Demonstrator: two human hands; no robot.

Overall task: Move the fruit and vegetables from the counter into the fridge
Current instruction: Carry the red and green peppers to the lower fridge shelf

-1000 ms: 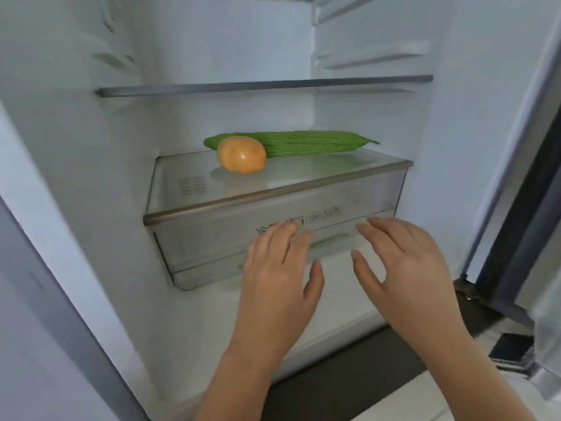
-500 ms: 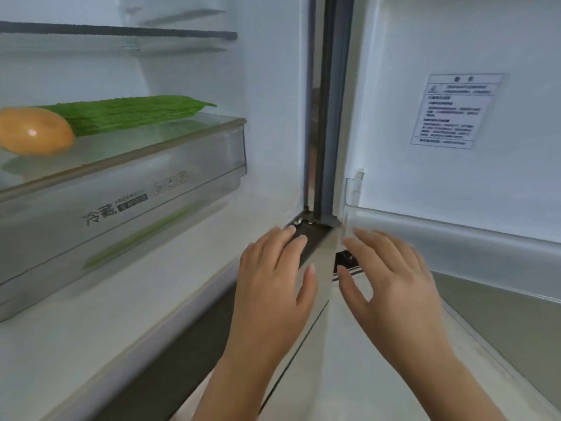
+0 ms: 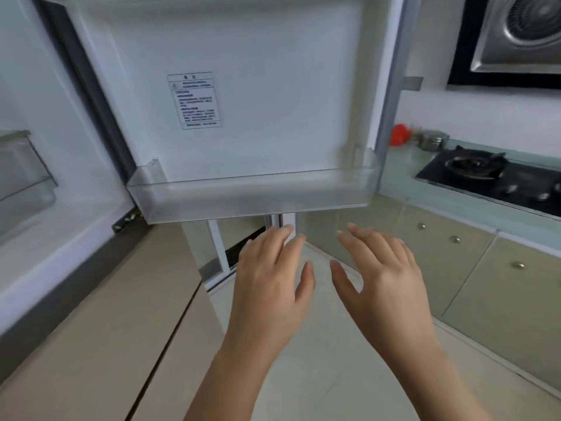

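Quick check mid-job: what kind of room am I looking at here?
A home kitchen, most likely: an open fridge door with its clear door bin, a gas hob on the counter, and a range hood above it.

Two hands (image 3: 328, 287), one fridge door (image 3: 243, 101)

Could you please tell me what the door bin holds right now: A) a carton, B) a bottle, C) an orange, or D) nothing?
D: the clear door bin under the label shows only its own walls, and both the left hand and the right hand are open and empty.
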